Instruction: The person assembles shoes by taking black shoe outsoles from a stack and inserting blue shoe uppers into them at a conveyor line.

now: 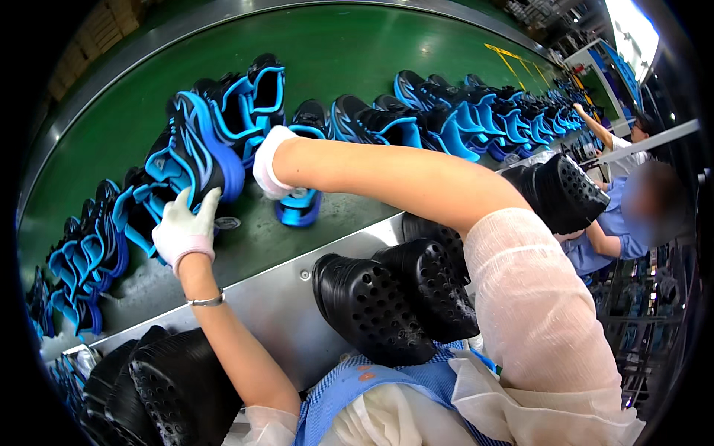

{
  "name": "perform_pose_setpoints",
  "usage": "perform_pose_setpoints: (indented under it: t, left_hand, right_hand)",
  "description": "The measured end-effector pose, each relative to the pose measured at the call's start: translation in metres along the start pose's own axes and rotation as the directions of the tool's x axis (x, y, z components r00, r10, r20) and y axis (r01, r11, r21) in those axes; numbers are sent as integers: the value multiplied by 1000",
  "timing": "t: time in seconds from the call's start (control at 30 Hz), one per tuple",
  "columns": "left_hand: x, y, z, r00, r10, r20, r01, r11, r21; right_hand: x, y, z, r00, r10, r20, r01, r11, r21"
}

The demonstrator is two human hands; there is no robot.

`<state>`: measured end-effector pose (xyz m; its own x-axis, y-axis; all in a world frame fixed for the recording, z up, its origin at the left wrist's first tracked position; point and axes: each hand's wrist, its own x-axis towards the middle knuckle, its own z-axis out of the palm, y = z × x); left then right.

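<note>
Sneaker (202,149), apparently with tongue emblem (158,164)

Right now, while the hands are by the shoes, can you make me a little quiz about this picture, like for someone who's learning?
1. Pick one: what colour is the glove on the person's left hand? A) red, B) white, C) orange.
2. True or false: there is a shiny bracelet on the person's left forearm.
3. Fill in the blank: the row of black-and-blue shoes toward the right of the picture stands on a ____ work surface.

Key: 1. B; 2. True; 3. green.
</note>
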<state>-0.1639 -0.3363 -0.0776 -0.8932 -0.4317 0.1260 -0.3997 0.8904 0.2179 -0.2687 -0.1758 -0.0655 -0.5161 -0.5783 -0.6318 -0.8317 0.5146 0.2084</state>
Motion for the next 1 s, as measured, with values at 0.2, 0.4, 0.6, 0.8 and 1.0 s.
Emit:
perform_pose_setpoints:
  t: [0.2, 0.4, 0.6, 0.8, 1.0]
  left_hand:
    - [-5, -5, 1, 997, -17, -71, 19, 1000, 24]
    - [-4, 5, -1, 997, -72, 25, 71, 997, 39]
    - [-5, 7, 8, 995, -75, -67, 78, 996, 39]
    - [-4, 2, -1, 994, -97, -41, 99, 994, 51]
    - [-8, 40, -15, 954, -107, 281, 11, 946, 325]
  right_hand:
    - [-50, 35, 98, 971, -116, -210, 55, 959, -276]
    - [-45, 85, 70, 928, 173, -330, -189, 982, -18]
    - [-1, 67, -11, 699, 90, -709, 145, 953, 265]
    - [13, 43, -27, 940, 230, -250, -114, 908, 404]
    - [-35, 29, -4, 975, 148, -167, -97, 956, 277]
